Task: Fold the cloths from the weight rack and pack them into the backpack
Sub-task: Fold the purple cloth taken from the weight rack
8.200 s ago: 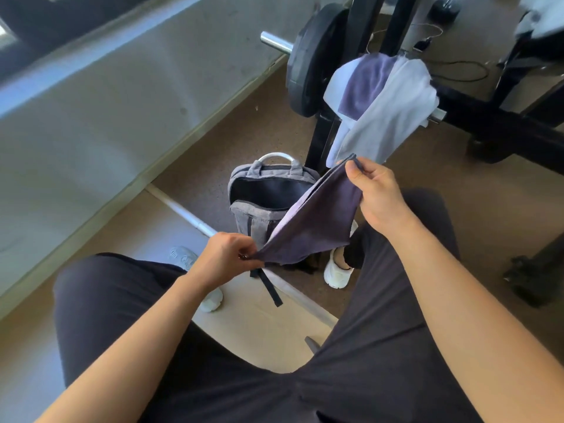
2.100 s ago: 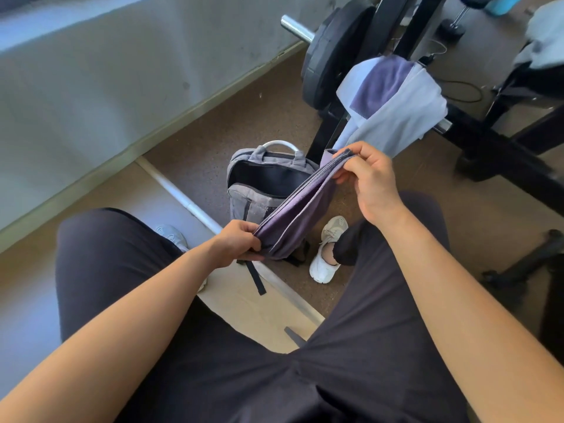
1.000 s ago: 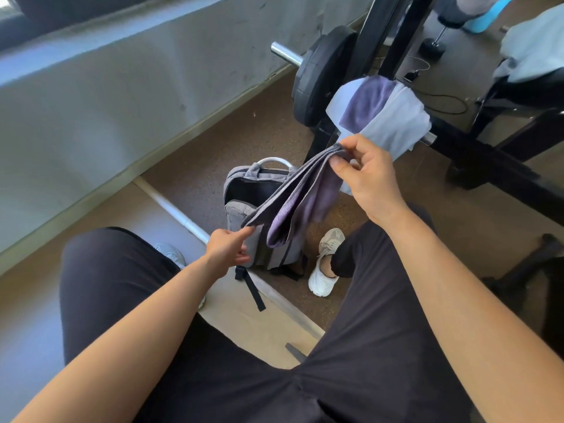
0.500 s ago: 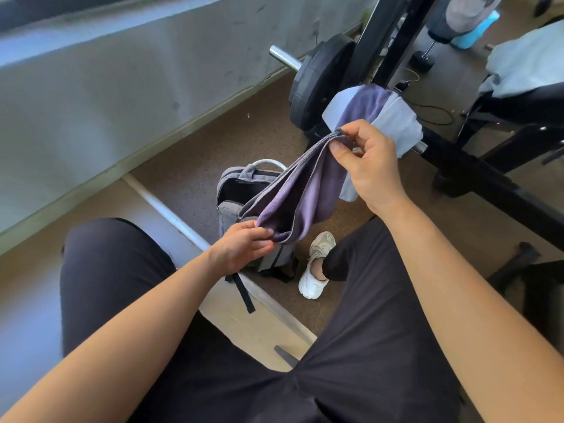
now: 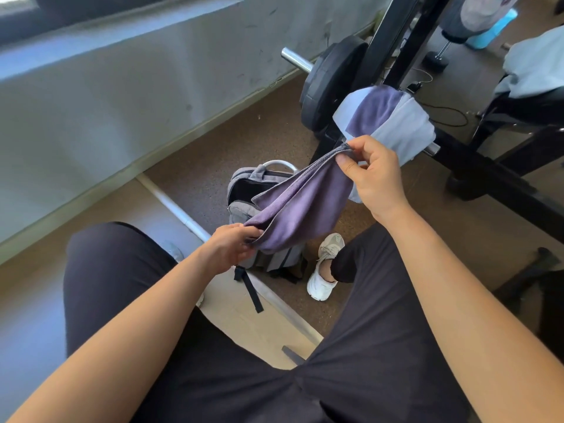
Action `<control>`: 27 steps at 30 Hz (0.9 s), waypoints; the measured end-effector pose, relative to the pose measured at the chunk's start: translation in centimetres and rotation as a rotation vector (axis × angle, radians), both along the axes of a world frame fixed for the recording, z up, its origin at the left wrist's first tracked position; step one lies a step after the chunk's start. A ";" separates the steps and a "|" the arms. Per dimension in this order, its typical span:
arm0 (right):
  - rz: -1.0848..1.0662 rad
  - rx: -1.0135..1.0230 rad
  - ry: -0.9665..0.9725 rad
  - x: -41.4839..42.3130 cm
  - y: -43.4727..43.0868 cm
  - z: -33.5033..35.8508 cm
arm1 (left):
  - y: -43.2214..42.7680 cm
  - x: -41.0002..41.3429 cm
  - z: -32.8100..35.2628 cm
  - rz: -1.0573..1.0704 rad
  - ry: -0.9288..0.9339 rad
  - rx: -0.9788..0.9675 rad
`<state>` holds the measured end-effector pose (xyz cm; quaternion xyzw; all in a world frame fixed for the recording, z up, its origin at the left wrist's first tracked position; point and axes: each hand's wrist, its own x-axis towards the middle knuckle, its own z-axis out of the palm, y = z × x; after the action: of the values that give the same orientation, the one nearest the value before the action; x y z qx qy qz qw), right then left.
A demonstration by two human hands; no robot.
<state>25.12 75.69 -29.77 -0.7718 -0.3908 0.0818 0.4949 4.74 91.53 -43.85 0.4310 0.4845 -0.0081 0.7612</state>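
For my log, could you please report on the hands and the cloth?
Left hand and right hand each pinch an end of the purple cloth. Hangs partly folded above open backpack. Path clear.

I'm seeing the brown floor (image 5: 232, 154) carrying a grey backpack (image 5: 239, 210), which is standing upright with its top gaping open, right by a white pipe (image 5: 177, 209) lying along the edge of a paler mat (image 5: 232, 315). The black weight rack (image 5: 476, 166) is standing on the same floor behind it, with pale and purple cloths (image 5: 396, 123) hanging over its bar and a thin cable (image 5: 448, 112) trailing beyond.
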 end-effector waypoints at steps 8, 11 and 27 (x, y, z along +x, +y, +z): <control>0.049 -0.016 -0.015 0.2 -1.5 0.8 | 0.3 -0.4 -1.4 -0.014 0.122 0.519; 0.093 -0.024 -0.014 0.3 -2.2 0.8 | 0.5 -0.1 -1.3 -0.231 0.299 0.958; 0.224 -0.024 -0.057 0.4 -3.7 2.8 | -1.1 2.7 -3.8 -0.815 -0.186 1.230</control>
<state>25.49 71.94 -26.93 -0.7310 -0.4876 0.1194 0.4622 7.46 90.45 -47.64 0.9239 0.1368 0.0193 0.3568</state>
